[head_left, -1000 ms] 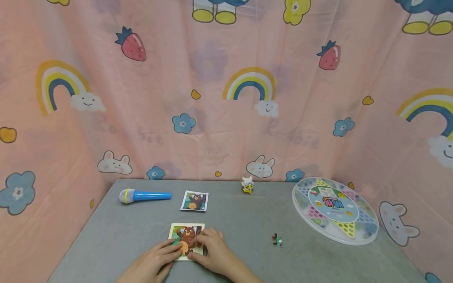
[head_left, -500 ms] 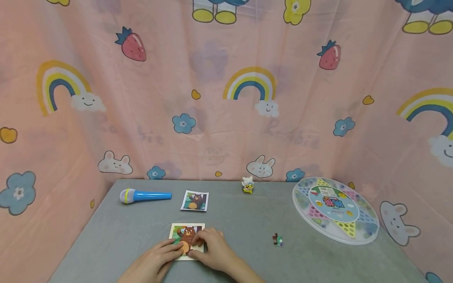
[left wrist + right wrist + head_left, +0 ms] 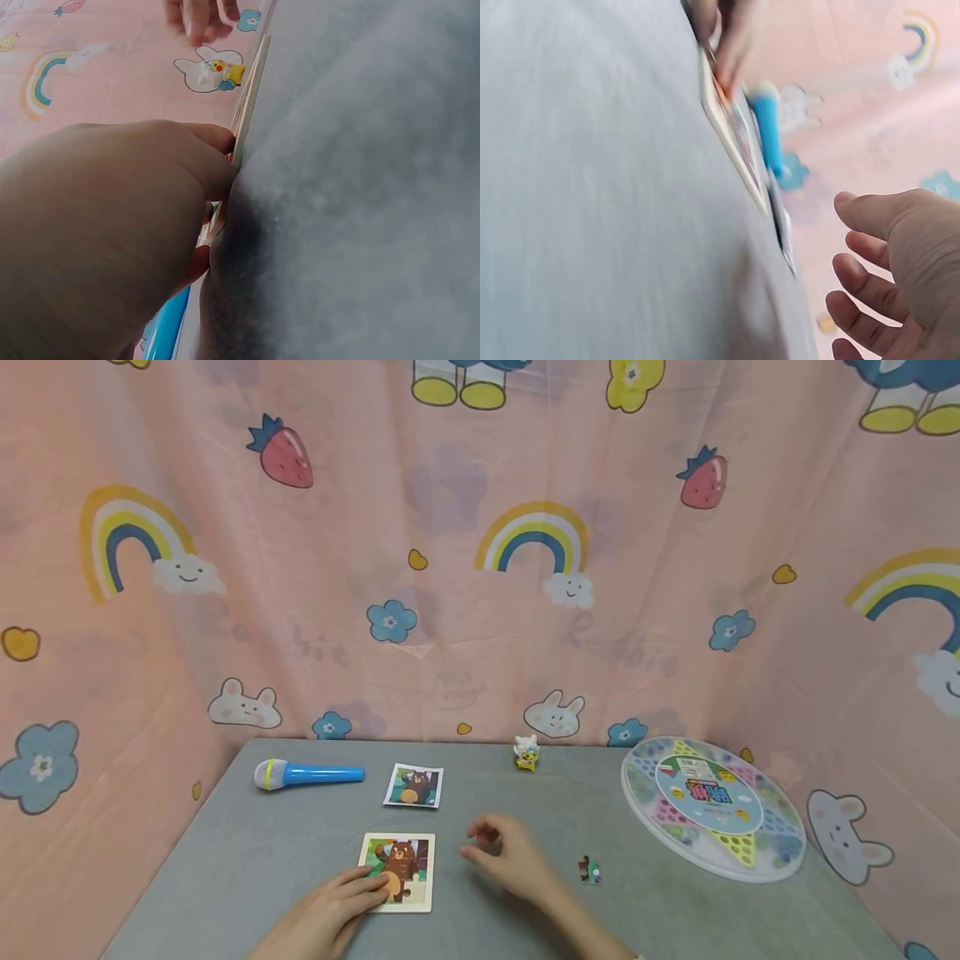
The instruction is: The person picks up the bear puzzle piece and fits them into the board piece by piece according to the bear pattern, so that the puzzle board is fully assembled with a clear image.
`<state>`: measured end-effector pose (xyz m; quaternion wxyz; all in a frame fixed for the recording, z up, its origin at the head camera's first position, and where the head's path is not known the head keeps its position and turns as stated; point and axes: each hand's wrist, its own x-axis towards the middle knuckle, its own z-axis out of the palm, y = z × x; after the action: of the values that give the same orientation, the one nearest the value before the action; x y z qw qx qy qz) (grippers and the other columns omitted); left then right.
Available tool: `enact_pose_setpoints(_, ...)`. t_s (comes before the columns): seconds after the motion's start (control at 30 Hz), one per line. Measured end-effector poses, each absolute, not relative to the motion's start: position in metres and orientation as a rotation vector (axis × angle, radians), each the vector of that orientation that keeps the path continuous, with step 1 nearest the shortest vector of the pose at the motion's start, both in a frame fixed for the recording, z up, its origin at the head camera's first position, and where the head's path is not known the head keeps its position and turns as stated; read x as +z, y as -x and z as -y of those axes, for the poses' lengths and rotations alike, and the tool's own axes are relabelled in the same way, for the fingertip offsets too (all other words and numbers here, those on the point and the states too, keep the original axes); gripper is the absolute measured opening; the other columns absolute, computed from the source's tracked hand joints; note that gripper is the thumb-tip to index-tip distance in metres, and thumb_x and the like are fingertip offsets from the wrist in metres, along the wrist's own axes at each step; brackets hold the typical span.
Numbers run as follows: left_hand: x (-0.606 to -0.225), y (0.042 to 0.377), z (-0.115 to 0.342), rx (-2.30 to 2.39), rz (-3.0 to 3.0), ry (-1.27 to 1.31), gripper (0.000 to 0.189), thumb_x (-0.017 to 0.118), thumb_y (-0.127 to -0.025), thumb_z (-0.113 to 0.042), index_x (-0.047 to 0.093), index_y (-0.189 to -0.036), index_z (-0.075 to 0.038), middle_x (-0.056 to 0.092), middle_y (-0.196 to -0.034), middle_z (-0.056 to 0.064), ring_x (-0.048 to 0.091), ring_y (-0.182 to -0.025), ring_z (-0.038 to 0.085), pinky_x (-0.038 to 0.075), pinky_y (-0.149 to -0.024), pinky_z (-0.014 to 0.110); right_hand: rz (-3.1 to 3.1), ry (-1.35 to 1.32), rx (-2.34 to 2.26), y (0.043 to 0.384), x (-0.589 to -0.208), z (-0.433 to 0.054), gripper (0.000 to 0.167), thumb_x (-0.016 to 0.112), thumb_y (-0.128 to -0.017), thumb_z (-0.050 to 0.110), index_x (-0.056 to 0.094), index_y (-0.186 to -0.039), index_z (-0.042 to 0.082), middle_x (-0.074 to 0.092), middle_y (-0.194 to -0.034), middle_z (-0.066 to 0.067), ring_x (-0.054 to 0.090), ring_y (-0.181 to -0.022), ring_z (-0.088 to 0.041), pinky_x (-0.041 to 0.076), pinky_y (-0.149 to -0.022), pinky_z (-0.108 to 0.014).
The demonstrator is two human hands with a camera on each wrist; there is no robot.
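Observation:
A framed bear jigsaw puzzle (image 3: 420,864) lies flat on the grey table; the lower right of its frame shows bare cream board. My left hand (image 3: 322,910) rests on the puzzle's left side with fairly straight fingers, covering part of the picture. In the left wrist view, the left hand's fingers (image 3: 217,139) press at the puzzle's edge. To the right of the puzzle, my right hand (image 3: 513,860) is above the table, fingers loosely bent and holding nothing. Farther right lies a loose puzzle piece (image 3: 590,870), brown and green.
Behind the puzzle lies a bear picture card (image 3: 414,786). A blue toy microphone (image 3: 309,775) is at the back left, and a small white-and-yellow figurine (image 3: 527,752) stands near the back edge. A round Chinese checkers board (image 3: 712,810) occupies the right side. A pink curtain (image 3: 450,677) hangs behind.
My right hand has let go of the puzzle and moved right, uncovering the puzzle's right side and the bare lower-right part. The left hand has stayed on the puzzle.

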<state>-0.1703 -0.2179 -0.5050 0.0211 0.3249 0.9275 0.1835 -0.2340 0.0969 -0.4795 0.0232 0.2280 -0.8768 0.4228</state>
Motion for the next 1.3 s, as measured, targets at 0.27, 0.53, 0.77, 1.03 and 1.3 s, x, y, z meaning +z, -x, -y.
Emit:
enact_pose_setpoints(0.27,-0.504,0.169,0.219,0.576,-2.853,-0.976,0.039,0.071,-0.103,-0.017,0.071,-0.142,-0.018,0.065,-0.148,-0.002,0.058,-0.137,0.038,0.056,-0.105,0.049,2.736,-0.41,1.234,0.239,-0.472,-0.163,0.014,0.083,-0.094,0.017,0.075,-0.1,0.01,0.065,-0.088,0.006,0.059,-0.087,-0.012,0.052,-0.079,-0.031)
enact_pose_setpoints(0.53,-0.505,0.168,0.218,0.551,-2.854,-0.949,0.04,0.071,-0.102,-0.016,0.071,-0.142,-0.018,0.065,-0.148,-0.003,0.058,-0.137,0.037,0.056,-0.105,0.05,2.695,-0.315,1.201,0.233,-0.472,-0.219,0.016,0.082,-0.095,0.017,0.077,-0.105,0.007,0.069,-0.092,0.003,0.062,-0.089,-0.012,0.053,-0.08,-0.031)
enact_pose_setpoints(0.77,-0.505,0.168,0.218,0.565,-2.848,-0.953,0.039,0.071,-0.102,-0.015,0.071,-0.141,-0.017,0.065,-0.148,-0.002,0.058,-0.137,0.037,0.056,-0.106,0.05,2.723,-0.27,1.253,0.227,-0.487,-0.253,0.018,0.082,-0.095,0.02,0.077,-0.109,0.009,0.07,-0.093,0.002,0.061,-0.086,-0.006,0.053,-0.074,-0.025)
enact_pose_setpoints(1.03,-0.505,0.169,0.218,0.559,-2.863,-0.983,0.039,0.072,-0.102,-0.014,0.071,-0.141,-0.017,0.065,-0.148,-0.002,0.058,-0.137,0.037,0.056,-0.106,0.049,2.663,-0.496,1.3,0.228,-0.512,-0.279,0.018,0.08,-0.097,0.017,0.077,-0.113,0.008,0.073,-0.101,0.003,0.062,-0.087,-0.002,0.055,-0.073,-0.024)
enact_pose_setpoints(1.3,-0.506,0.169,0.217,0.548,-2.891,-1.011,0.038,0.072,-0.101,-0.013,0.072,-0.139,-0.017,0.065,-0.147,-0.002,0.059,-0.136,0.036,0.056,-0.105,0.049,2.607,-0.731,1.21,0.225,-0.525,-0.291,0.024,0.085,-0.092,0.019,0.077,-0.115,0.018,0.072,-0.108,0.007,0.064,-0.096,-0.003,0.056,-0.082,-0.023)
